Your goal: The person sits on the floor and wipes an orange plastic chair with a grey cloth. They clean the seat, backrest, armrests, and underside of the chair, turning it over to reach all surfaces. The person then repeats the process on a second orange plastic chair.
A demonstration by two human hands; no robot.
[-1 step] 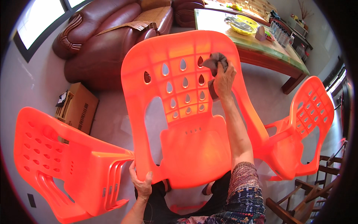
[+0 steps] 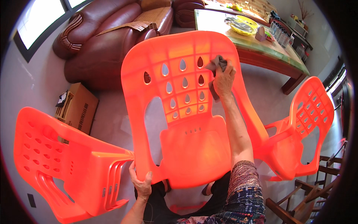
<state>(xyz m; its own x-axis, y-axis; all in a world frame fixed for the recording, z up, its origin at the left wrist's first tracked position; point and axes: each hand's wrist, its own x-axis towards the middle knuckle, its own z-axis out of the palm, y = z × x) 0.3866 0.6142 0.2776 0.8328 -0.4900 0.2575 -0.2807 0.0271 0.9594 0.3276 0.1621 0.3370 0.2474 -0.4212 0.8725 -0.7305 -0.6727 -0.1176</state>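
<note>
Now my right hand (image 2: 223, 80) presses a grey cloth (image 2: 218, 63) high on the orange plastic chair (image 2: 186, 149); my left hand (image 2: 141, 183) clamps its seat edge; everything lower looks unwiped.

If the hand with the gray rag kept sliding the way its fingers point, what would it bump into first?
Probably nothing solid at once: the right hand, pressing the gray cloth on the orange chair, points toward its top edge; beyond lies the green table, though depth is unclear.

Brown leather sofa (image 2: 108, 41) — green-topped table (image 2: 261, 46) — window (image 2: 41, 22).
</note>
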